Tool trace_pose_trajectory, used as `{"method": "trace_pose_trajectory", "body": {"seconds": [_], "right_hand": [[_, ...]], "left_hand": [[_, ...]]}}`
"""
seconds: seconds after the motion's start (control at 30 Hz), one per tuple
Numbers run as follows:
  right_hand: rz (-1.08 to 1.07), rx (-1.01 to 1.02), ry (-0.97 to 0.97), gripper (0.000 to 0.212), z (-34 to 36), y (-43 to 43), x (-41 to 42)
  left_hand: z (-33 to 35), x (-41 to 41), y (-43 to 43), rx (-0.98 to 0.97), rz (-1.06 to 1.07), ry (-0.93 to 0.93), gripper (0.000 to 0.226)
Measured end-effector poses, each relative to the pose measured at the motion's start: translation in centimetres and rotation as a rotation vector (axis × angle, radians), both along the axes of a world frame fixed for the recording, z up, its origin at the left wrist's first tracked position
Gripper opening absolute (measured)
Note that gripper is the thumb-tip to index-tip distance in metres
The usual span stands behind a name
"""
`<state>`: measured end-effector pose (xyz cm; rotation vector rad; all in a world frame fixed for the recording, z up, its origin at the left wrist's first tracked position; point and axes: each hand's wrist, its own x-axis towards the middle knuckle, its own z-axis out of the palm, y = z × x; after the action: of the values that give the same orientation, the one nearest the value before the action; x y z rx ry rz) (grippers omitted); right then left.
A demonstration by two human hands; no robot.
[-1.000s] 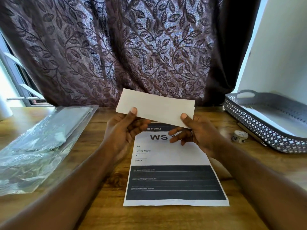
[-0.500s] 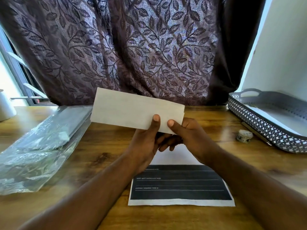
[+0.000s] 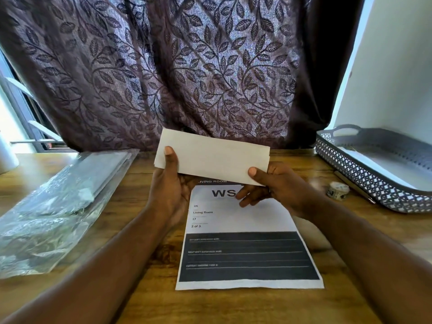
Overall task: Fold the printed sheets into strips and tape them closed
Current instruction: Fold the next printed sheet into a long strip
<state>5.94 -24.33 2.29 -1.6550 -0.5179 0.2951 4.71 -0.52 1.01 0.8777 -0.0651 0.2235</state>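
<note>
A folded white paper strip (image 3: 215, 156) is held up above the wooden table (image 3: 145, 300), blank side toward me. My left hand (image 3: 168, 190) grips its left end with the thumb on the front. My right hand (image 3: 275, 185) pinches its lower right corner. Flat on the table below lies a printed sheet (image 3: 245, 253) with "WS", "Living Room" and a dark block of lines; my right fingers hide part of its heading. A small roll of tape (image 3: 337, 190) sits on the table to the right.
A crinkled clear plastic bag (image 3: 53, 206) with papers inside lies at the left. A grey lattice tray (image 3: 378, 169) holding a white sheet stands at the right, with a pen (image 3: 355, 187) beside it. A leaf-patterned curtain (image 3: 163, 66) hangs behind.
The strip moved back right to the centre. My left hand slid from near its right end to its left end, and the printed sheet's heading is uncovered again.
</note>
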Motion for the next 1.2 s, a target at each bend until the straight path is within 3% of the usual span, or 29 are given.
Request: {"method": "trace_pose_trajectory", "body": {"seconds": [0.13,0.23,0.33,0.4,0.5,0.57,0.73,0.87,0.97,1.07,1.2], "right_hand": [[-0.046,-0.014,0.018,0.030,0.0,-1.5,0.6],[-0.078,-0.030,0.035,0.035,-0.2,-2.8,1.1],[-0.095,-0.026,0.057,0.053,0.0,-3.6,1.3],[-0.152,-0.062,0.023,0.054,0.2,-3.8,1.5],[-0.347,-0.095,-0.102,0.022,0.3,-4.1,2.1],[-0.412,-0.168,-0.128,0.012,0.2,-4.4,2.3],[-0.428,-0.433,-0.116,0.031,0.1,-5.0,2.2],[-0.439,-0.562,-0.143,0.033,-0.2,-4.6,2.3],[-0.438,-0.700,-0.189,0.027,-0.6,-4.4,2.4],[-0.515,-0.754,-0.218,0.019,-0.9,-4.6,2.7],[-0.670,-0.823,-0.272,0.014,-1.2,-4.8,2.5]], "left_hand": [[0.3,0.0,0.6,0.115,0.032,0.039,0.043],[0.1,0.2,1.2,0.349,0.111,0.049,0.017],[-0.2,0.5,1.5,0.638,0.219,0.015,0.010],[-0.4,0.8,1.6,0.762,0.254,-0.016,0.011],[-0.5,0.9,1.7,0.843,0.211,-0.036,0.013],[-0.8,1.1,1.8,0.902,0.184,-0.015,0.015],[-1.5,1.4,2.3,1.243,0.248,0.121,0.023],[-1.5,1.1,2.3,1.506,0.311,0.099,0.023],[-1.7,0.8,1.9,1.698,0.372,0.031,0.039],[-1.4,0.8,2.3,1.757,0.517,0.075,0.052],[-1.3,1.3,3.5,1.759,0.608,0.069,0.044]]}}
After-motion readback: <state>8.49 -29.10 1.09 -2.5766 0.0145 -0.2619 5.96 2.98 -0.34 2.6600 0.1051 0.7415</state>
